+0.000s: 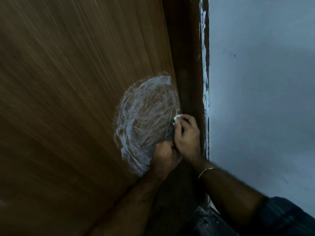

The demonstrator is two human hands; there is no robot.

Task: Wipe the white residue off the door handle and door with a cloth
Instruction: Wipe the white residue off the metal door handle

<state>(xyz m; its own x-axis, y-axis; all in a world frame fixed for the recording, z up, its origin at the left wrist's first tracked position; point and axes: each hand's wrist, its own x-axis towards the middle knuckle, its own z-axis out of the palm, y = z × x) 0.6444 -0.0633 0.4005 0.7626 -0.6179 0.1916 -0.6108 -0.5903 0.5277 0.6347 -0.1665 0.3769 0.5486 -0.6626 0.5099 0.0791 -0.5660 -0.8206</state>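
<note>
A brown wooden door (68,99) fills the left of the view. A large round patch of white residue (144,116) is smeared on it near its right edge. My right hand (186,135) is closed on a small whitish cloth (177,117), pressed at the door's edge beside the patch. A dark metal handle (169,136) shows between my two hands. My left hand (162,158) is closed low on the handle, just under the patch. Most of the handle is hidden by my hands.
A dark brown door frame (187,65) runs down beside the door's edge, with white paint smears (205,82) along its right side. A pale blue-grey wall (264,99) fills the right. My right wrist wears a thin bracelet (207,170).
</note>
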